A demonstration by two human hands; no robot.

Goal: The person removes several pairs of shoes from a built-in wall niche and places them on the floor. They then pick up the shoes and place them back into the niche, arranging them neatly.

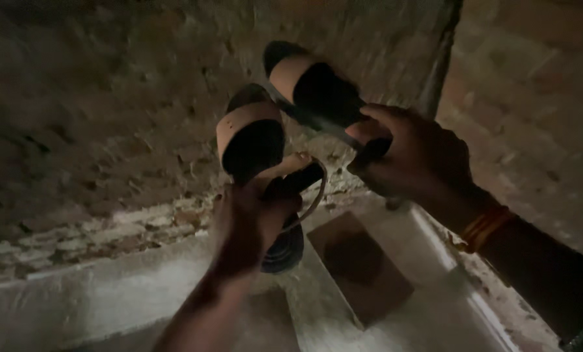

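- Your left hand [252, 218] is closed around the heel end of one tan-and-black sandal [252, 140], held up toe-first against the brick wall [89, 111]. The thin heel strap [314, 195] loops free below your fingers; it looks likely to catch on something or slip over your thumb if you turn the wrist.
- Your right hand [412, 156] is clamped on the back of the second sandal [311, 88], higher and just beside the first. Most of the shoe hangs out past the hand, so a loose pinch could let it tip and drop.
- The two sandals are near each other and may knock together; a bump could twist either one out of your hold.
- Below you lies a pale concrete ledge [109, 293] with a dark square opening [360, 267]. A dropped sandal could fall straight into that hole.
- The light is poor and the view is blurred, so you may misjudge how close the toes are to the rough brick and scrape them.
- The orange bangles [483, 228] on your right wrist sit well clear of the shoes.
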